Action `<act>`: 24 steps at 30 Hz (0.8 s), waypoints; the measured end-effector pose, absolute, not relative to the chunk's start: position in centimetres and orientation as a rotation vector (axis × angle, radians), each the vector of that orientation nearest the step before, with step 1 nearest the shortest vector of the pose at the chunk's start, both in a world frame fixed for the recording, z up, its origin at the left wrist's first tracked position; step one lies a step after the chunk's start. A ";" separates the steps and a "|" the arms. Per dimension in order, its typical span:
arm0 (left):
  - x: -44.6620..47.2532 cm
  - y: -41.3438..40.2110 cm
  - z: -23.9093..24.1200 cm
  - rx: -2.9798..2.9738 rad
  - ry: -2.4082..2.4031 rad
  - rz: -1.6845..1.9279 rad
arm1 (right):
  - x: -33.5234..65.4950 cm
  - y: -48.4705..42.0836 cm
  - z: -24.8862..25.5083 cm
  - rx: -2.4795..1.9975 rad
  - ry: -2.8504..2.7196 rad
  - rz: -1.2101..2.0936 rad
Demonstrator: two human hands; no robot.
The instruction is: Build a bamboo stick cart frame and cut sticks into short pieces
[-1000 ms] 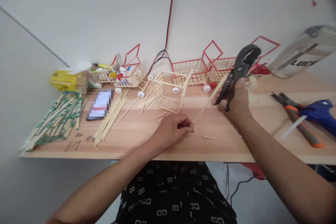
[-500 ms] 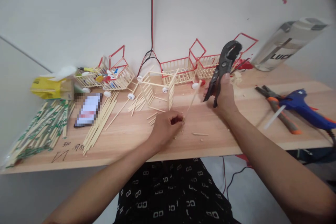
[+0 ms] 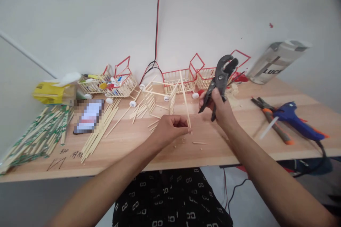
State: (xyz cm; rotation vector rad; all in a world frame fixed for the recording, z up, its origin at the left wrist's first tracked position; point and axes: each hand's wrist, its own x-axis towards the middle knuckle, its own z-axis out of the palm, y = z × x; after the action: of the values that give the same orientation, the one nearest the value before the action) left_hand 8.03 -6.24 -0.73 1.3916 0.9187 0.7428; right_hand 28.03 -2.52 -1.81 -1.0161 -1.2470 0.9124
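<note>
My left hand [image 3: 174,127] pinches a thin wooden stick [image 3: 183,94] near its lower end, holding it nearly upright above the table. In my right hand [image 3: 221,108] is a black pipe cutter [image 3: 220,78], its curved jaws raised and apart, to the right of the stick. Just behind my left hand stands a small stick-built frame [image 3: 157,84] with slatted sides and white wheels. A short cut stick piece [image 3: 199,143] and small scraps lie in front of my hands.
Small stick carts with red trim [image 3: 178,79] line the wall. At left are loose sticks [image 3: 99,131], a phone [image 3: 89,117] and bagged chopsticks [image 3: 39,134]. Pliers [image 3: 274,120], a blue glue gun [image 3: 298,122] and a white-grey container [image 3: 278,60] are at right.
The stick in my left hand has swung from leaning right to nearly upright, leaning slightly left. My right hand with the pipe cutter has shifted slightly left and lower. The camera view has moved.
</note>
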 end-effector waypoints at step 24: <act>11.3 -3.5 -1.3 1.572 0.882 0.639 | 28.0 -8.1 -1.6 -1.508 -1.666 0.587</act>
State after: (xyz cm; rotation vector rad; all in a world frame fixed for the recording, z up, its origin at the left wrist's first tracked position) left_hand 11.32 -3.49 -1.28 1.5724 0.8821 0.6390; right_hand 28.02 -8.14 -1.61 -1.5083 -1.6661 0.5873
